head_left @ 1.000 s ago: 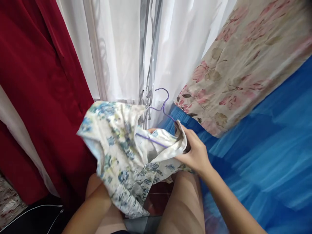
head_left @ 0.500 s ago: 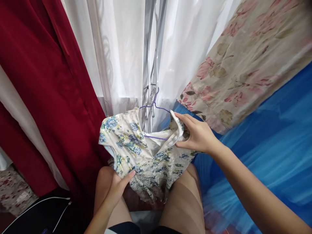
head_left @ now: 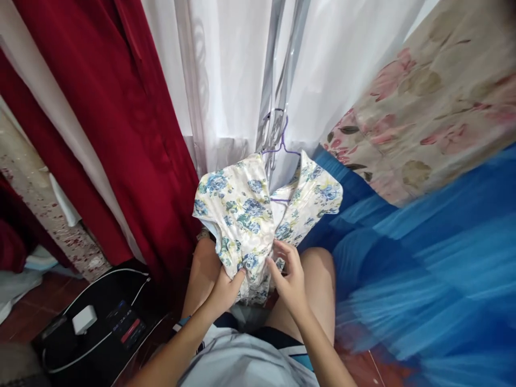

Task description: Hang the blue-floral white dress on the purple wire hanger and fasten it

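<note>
A white blouse with blue flowers (head_left: 252, 209) hangs on a purple wire hanger (head_left: 282, 144) in front of my lap. My left hand (head_left: 226, 290) grips the blouse's lower left side, thumb on top and the other fingers hidden beneath the cloth. At the lower end of the neckline, my right hand (head_left: 289, 274) has its thumb and fingertips on the front edges. Those fingers are bent, with a gap between thumb and index. The blouse's hem bunches below the hands.
White curtains (head_left: 234, 70) hang behind, with a red curtain (head_left: 157, 140) to the left. Floral cloth (head_left: 443, 113) and blue tulle (head_left: 435, 258) fill the right. A phone (head_left: 127, 325), a white charger (head_left: 84, 320) and cables lie on a black surface (head_left: 100, 355) at lower left.
My right hand has left the right side of the collar and come down to the bottom of the neckline. My left hand keeps its hold. The view has shifted.
</note>
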Available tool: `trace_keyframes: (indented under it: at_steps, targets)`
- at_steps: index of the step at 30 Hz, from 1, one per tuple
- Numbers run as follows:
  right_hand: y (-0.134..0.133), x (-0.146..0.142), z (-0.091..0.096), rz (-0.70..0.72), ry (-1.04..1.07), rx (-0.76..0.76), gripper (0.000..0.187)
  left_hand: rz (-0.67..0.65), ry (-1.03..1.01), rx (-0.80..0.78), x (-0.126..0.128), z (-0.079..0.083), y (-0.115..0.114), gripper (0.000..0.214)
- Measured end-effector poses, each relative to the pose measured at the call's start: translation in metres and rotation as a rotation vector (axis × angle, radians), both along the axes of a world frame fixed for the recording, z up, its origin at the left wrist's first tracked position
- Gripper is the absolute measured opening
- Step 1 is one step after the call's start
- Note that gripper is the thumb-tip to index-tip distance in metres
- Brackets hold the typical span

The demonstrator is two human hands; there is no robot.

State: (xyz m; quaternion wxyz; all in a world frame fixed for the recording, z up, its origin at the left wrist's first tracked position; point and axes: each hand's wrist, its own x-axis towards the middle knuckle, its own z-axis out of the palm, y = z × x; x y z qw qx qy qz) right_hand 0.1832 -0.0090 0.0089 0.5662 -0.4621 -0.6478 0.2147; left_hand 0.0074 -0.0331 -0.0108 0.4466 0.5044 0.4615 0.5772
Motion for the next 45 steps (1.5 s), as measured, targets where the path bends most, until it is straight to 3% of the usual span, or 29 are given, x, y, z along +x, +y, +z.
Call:
trace_keyframes:
  at_steps: [3,7,14,18,21,25,27,28,30,33,37,45]
  targets:
    - [-0.005,0.006,-0.007,0.116,0.162,-0.187,0.041,0.019,0.021,0.041,-0.003,0.015,-0.005,0.063]
    - [-0.013,0.004,0.007,0.184,0.283,-0.285,0.051,-0.026,0.003,0.102,0.001,0.030,-0.012,0.055]
    - [-0.007,0.010,0.031,0.097,0.378,-0.286,0.019,-0.104,0.144,0.137,0.014,0.046,-0.034,0.049]
    - [-0.001,0.014,0.038,0.127,0.328,-0.251,0.019,-0.058,0.219,0.157,0.011,0.040,-0.031,0.046]
    - [-0.008,0.015,0.035,0.121,0.368,-0.230,0.020,0.129,0.250,0.186,-0.002,0.032,-0.015,0.040]
    - [-0.024,0.006,0.033,0.081,0.328,-0.215,0.020,0.526,0.227,0.293,-0.019,0.029,0.008,0.048]
    - [-0.029,-0.004,0.035,0.097,0.300,-0.259,0.022,0.589,0.269,0.431,-0.015,0.032,0.013,0.044]
    - [-0.030,-0.009,0.037,0.119,0.298,-0.284,0.022,0.527,0.308,0.499,-0.008,0.034,0.014,0.038]
    - [-0.028,-0.018,0.039,0.165,0.320,-0.315,0.020,0.270,0.366,0.558,0.010,0.035,0.015,0.027]
    - [-0.021,-0.024,0.040,0.163,0.342,-0.322,0.017,0.020,0.315,0.451,0.037,0.033,0.019,0.023]
    - [-0.013,-0.020,0.041,0.113,0.358,-0.324,0.019,-0.036,0.217,0.334,0.052,0.030,0.023,0.020]
    - [-0.015,-0.011,0.028,0.012,0.501,-0.312,0.020,-0.082,0.299,0.354,0.057,0.032,0.023,0.015]
